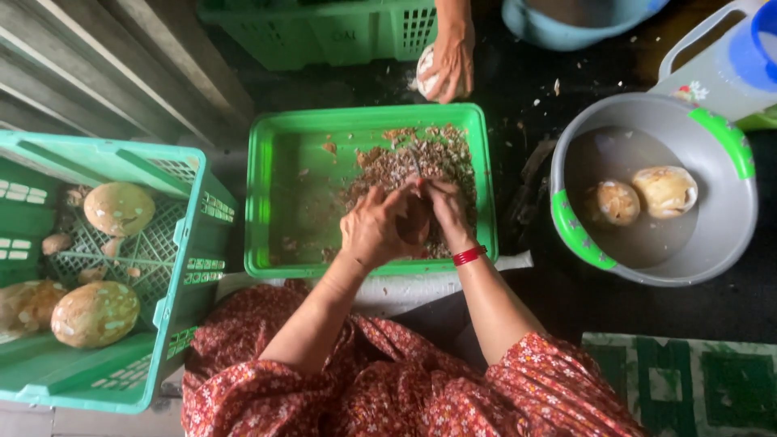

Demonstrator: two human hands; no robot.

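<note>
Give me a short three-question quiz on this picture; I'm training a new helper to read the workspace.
1. True or false: the grey basin with water holds two peeled coconuts.
2. What lies under the person's left hand and right hand, which meet around a brown coconut?
A. a blue bucket
B. the green tray with brown shavings
C. a bare floor
3. Fill in: the unpeeled coconuts wait in a ___ crate on the person's left.

Key: 1 true; 2 B; 3 green. Another person's hand works beyond the tray.
</note>
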